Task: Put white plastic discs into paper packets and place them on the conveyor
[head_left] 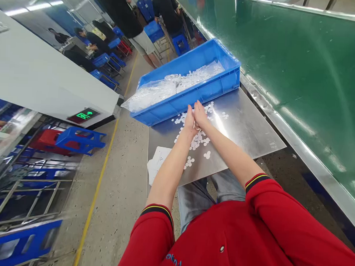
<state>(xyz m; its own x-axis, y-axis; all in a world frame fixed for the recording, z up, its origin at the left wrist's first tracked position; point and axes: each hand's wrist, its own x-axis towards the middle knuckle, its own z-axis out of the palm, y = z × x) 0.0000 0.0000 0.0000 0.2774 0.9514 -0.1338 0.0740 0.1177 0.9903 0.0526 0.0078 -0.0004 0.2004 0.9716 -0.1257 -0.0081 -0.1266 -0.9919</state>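
My left hand (190,121) and my right hand (200,115) are cupped against each other just above a metal tabletop (246,128). A few small white pieces show between the palms, and they look like the white discs (197,141) scattered on the metal under and around my hands. Most of what the hands enclose is hidden. Right behind my fingertips stands a long blue crate (224,84). Inside it lie many more white discs (195,76) and a clear plastic bag (149,95) that hangs over its left end.
A white card (158,160) lies at the tabletop's left edge. On the right runs a green conveyor belt (303,64) with a metal rim. A yellow floor line (104,169) and blue stools (80,140) are on the left. Several people sit or stand farther back.
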